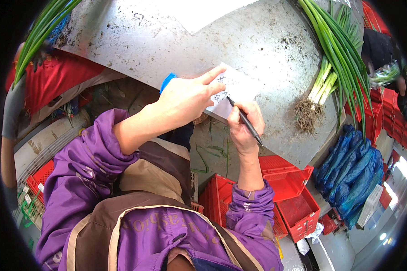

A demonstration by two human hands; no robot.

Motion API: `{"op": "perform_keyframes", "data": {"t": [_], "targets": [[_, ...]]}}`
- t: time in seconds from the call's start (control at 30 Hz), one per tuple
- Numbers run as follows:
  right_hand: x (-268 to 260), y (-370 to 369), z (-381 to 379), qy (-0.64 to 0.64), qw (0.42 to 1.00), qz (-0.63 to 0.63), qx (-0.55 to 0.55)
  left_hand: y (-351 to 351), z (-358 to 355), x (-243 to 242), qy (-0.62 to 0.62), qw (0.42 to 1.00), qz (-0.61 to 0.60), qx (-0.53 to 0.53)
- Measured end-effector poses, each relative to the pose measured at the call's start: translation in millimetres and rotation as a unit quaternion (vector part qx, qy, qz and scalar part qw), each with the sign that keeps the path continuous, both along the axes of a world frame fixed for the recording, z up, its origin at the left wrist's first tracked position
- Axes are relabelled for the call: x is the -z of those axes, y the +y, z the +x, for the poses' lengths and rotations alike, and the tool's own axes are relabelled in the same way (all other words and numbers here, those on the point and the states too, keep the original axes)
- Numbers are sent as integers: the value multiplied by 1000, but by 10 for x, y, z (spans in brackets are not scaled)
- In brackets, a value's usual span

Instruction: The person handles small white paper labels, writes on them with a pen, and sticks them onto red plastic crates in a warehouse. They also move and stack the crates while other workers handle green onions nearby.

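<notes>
My right hand [246, 127] grips a black marker pen [247, 122], its tip on a small white sheet of paper [239, 84] that bears handwriting. Fingers spread, my left hand [190, 91] presses the paper down near the edge of the metal table [156, 54]. A piece of blue material [168, 82] shows behind the left hand. Farther right on the table lies a bunch of green onions [325, 81] with roots attached. A larger white sheet [203, 13] lies at the table's far side.
Red plastic crates [298, 210] stand below the table at the right, near bundled blue plastic bags [351, 176]. At the far left, a co-worker's gloved hand [15, 101] is by long green leaves [37, 37]. Another person is at the right edge, near wrapped greens [385, 74].
</notes>
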State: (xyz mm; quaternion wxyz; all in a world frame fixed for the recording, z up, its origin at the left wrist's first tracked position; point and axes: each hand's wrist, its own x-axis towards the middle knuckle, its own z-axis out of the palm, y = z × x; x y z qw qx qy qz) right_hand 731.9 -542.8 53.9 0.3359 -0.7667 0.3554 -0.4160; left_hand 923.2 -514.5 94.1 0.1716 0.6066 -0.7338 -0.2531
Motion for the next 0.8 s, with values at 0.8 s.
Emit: {"op": "perform_keyframes", "data": {"t": [0.8], "targets": [[-34, -102, -196, 16, 998, 24, 47, 4, -94, -19, -129, 990, -35, 49]]}}
